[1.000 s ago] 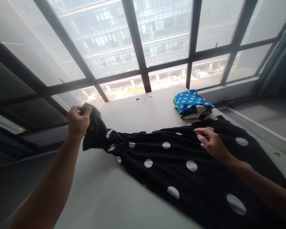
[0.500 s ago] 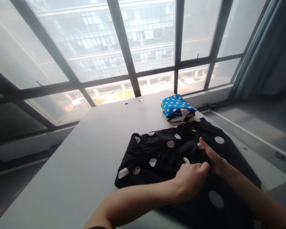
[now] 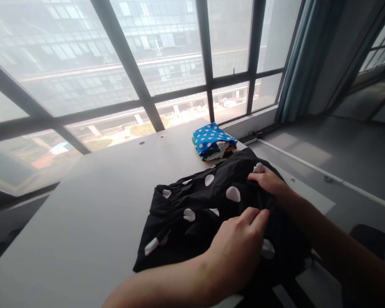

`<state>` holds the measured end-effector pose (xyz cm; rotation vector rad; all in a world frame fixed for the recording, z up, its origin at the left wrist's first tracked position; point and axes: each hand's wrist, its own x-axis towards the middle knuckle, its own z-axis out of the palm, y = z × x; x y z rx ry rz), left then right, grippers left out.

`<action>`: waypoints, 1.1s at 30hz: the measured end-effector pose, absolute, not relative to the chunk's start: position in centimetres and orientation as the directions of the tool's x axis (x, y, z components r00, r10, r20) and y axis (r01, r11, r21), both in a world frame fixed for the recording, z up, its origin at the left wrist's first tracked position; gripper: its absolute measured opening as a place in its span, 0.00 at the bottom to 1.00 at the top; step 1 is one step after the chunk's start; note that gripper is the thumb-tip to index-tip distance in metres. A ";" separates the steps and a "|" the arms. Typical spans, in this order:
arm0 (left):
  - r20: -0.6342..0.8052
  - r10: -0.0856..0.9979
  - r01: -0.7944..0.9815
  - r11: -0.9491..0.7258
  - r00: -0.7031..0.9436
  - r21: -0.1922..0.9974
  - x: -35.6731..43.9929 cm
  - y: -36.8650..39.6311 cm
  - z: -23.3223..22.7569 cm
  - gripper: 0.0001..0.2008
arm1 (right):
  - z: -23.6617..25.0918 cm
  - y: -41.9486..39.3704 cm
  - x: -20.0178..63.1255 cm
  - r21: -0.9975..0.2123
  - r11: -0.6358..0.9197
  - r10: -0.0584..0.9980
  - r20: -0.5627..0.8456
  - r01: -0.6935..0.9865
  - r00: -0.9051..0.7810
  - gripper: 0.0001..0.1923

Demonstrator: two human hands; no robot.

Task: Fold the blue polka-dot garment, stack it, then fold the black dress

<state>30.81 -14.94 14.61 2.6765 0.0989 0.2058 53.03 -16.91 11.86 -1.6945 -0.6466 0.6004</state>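
Folding the black dotted garment (image 3: 199, 209) on the worktop (image 3: 83, 222).
Left hand (image 3: 237, 248) lies flat, grip spread; right hand (image 3: 268, 180) pinches cloth beyond it; keep edges aligned, smooth outward.

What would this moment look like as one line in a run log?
left hand: flat on black polka-dot garment | right hand: grips its far edge | folded blue dotted cloth: behind, on table

Folded pile (image 3: 213, 143) behind the garment (image 3: 199, 214) on the table (image 3: 83, 222), window (image 3: 115, 64) beyond
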 end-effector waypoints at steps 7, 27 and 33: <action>0.235 0.005 -0.145 -0.776 0.972 0.614 30.6 -14.8 14.4 0.19 | 7.1 -26.6 59.5 -0.914 -0.396 0.614 -0.193 0.088 0.765 0.11; 0.094 0.464 0.449 -0.882 0.881 0.140 19.6 8.7 -0.6 0.27 | -2.0 -19.3 49.8 -0.188 -0.385 0.914 0.056 0.904 0.401 0.35; 0.082 0.647 0.642 -0.762 0.758 0.085 9.3 11.2 -0.8 0.29 | -1.5 -11.0 45.0 -0.257 -0.169 0.977 0.086 0.951 0.197 0.36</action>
